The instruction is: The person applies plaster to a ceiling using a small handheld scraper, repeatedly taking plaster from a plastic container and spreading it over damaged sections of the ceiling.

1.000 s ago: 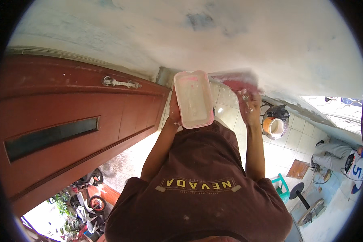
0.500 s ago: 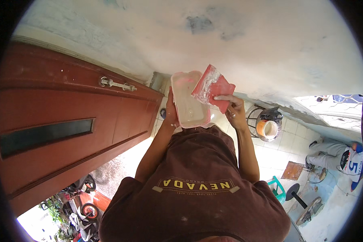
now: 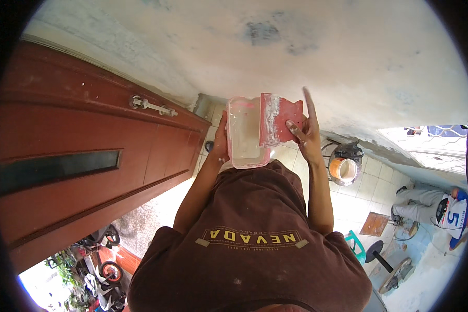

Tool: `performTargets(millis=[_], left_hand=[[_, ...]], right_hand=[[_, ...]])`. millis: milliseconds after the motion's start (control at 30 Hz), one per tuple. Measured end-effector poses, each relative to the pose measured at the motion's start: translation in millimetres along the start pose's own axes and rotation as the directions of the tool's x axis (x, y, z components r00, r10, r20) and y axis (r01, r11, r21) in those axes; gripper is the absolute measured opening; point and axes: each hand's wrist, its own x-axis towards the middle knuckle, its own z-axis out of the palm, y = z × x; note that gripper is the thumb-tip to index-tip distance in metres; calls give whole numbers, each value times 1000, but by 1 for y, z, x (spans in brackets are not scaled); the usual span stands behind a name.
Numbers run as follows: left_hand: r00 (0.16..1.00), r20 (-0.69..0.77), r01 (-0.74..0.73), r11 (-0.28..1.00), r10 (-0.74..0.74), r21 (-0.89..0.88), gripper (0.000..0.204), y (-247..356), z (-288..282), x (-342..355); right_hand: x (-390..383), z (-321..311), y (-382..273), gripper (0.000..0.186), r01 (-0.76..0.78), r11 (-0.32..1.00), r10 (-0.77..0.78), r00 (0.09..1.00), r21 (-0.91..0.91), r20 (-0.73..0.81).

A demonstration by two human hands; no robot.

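My left hand (image 3: 221, 140) grips the side of a pinkish translucent plastic tub (image 3: 250, 166) in front of my waist. Pale, creamy paste coats the tub's inside. A red putty spreader (image 3: 285, 125) is in my right hand (image 3: 309, 139), with the thumb on its face and the index finger stretched out towards the wall. White paste streaks the spreader's left part, which covers the tub's right side. Whether the two touch I cannot tell. Just beyond both hands rises a pale wall (image 3: 218, 62) with grey patches.
A brown wooden door (image 3: 78, 119) with a handle (image 3: 153, 106) stands left. To the right, an orange-and-white bucket (image 3: 344, 169) rests on a stool. Farther right are a green plastic stool (image 3: 355, 247) and a person (image 3: 437, 205) near a window grille. Motorcycles (image 3: 106, 281) stand lower left.
The spreader has turned from tilted to nearly upright over the tub's right side. My right index finger has lifted off it. The tub has shifted slightly right.
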Motion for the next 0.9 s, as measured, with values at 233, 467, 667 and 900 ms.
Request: performTargets(millis=[233, 467, 667, 900], left_hand=[[1000, 13, 12, 999, -11, -51, 74, -1, -5, 7], [999, 28, 20, 996, -18, -90, 73, -3, -6, 15], [1000, 14, -5, 1000, 5, 0, 73, -3, 0, 16], [997, 71, -28, 997, 23, 67, 69, -3, 4, 15]], right_hand=[[28, 2, 10, 28, 41, 999, -41, 990, -3, -137], [38, 1, 6, 19, -1, 994, -11, 994, -107, -109], [40, 1, 10, 19, 49, 984, -72, 989, -170, -129], [48, 7, 8, 21, 138, 945, -209, 952, -296, -225]])
